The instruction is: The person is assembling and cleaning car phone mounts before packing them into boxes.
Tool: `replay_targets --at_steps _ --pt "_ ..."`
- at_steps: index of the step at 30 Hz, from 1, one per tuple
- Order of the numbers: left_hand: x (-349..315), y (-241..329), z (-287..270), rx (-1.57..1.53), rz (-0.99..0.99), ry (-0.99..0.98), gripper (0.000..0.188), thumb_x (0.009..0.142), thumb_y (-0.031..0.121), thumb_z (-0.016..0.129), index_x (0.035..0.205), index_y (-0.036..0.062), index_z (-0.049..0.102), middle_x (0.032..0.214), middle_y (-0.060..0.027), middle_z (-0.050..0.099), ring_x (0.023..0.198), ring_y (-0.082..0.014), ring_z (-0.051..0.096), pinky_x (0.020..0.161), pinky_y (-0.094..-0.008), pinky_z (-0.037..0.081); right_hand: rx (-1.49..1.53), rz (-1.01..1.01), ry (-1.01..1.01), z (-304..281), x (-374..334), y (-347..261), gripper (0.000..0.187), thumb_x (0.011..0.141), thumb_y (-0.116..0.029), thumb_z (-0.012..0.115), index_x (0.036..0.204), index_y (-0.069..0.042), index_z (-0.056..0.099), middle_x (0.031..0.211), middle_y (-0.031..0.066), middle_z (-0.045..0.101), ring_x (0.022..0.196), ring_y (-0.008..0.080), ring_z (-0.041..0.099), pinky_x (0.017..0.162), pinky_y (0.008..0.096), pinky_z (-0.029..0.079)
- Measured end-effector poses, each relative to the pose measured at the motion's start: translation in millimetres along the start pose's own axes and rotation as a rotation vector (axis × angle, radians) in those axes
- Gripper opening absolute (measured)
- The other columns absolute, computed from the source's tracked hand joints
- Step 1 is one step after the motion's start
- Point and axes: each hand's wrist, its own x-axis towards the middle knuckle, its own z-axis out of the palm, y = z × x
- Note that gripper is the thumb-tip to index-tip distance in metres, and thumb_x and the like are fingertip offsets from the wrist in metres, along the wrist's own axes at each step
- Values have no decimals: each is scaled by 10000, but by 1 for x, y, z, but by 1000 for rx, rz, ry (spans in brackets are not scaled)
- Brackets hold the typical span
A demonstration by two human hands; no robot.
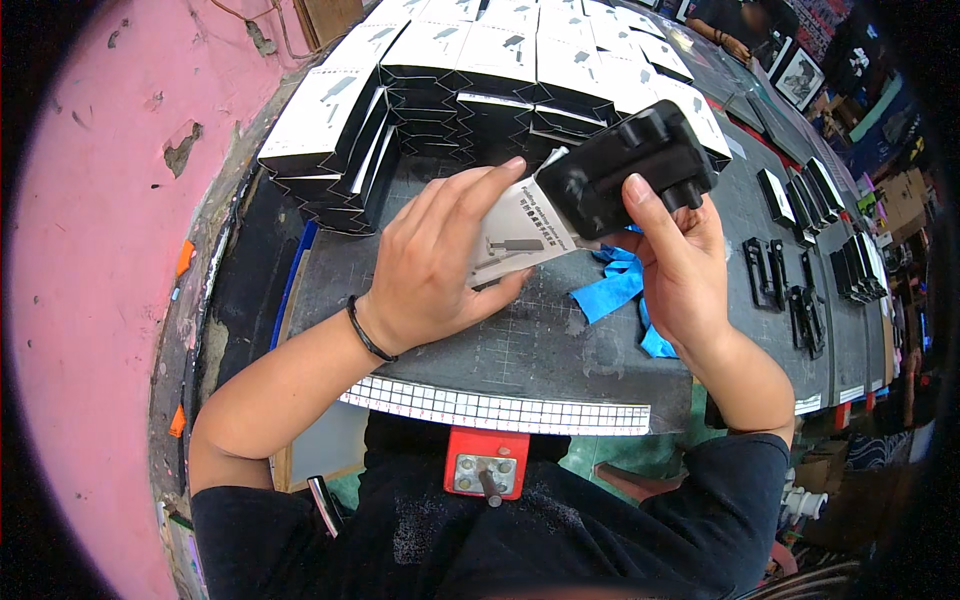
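My left hand [430, 240] is closed around a small white carton [515, 225] printed with a grey drawing of a stand. In my right hand [685, 265] is a black folding phone stand [625, 165], thumb on top and fingers mostly hidden beneath. The stand is tilted, its lower end right at the carton's open end. How far it reaches inside cannot be seen. Both are held above the dark work table [450, 330]. Just below my right hand lie crumpled bright blue strips [615, 290] on the table.
Stacked white-topped black cartons [500, 50] fill the far side. To the right lie black stands [765, 272] and more cartons [860, 268]. A white gridded strip [500, 408] edges the table near me. A pink wall [100, 300] rises at left. Another person's hand [737, 50] shows far right.
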Motion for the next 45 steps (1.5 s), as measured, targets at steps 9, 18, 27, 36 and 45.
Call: replay_targets --at_steps 9,18,27,36,45 --pt "-3 -2 -1 -28 20 -47 1008 685 133 946 1580 28 495 1399 -218 640 1187 -387 692 993 -450 587 -53 10 14 1 -6 8 254 1011 -159 817 1221 -36 744 1082 58 818 911 108 762 807 280 614" --pt "0 -2 0 -95 56 -17 1050 645 83 956 1578 15 480 1480 -238 634 1274 -409 687 1073 -452 582 -12 -77 63 2 -2 15 377 974 -32 823 1320 -12 677 1142 93 798 1016 135 766 903 304 630" --pt "-2 0 3 -51 39 -31 1054 671 127 974 1592 2 477 1475 -228 662 1263 -393 707 1058 -454 592 -94 -291 126 8 2 30 673 914 60 839 1505 0 522 1269 149 728 1085 196 766 888 292 679" --pt "0 -1 4 18 -23 -59 1026 715 178 967 1612 26 493 1466 -224 664 1235 -383 719 1024 -441 606 -544 -376 -110 -3 -6 53 465 982 -71 768 1430 30 694 1296 142 603 1191 221 631 1036 371 524" --pt "0 -4 3 -69 -25 -2 1033 688 140 908 1631 95 488 1413 -174 641 1165 -358 724 962 -428 623 -756 -607 -234 -8 -7 39 531 919 -45 753 1441 11 675 1259 182 558 1072 288 609 958 390 510"
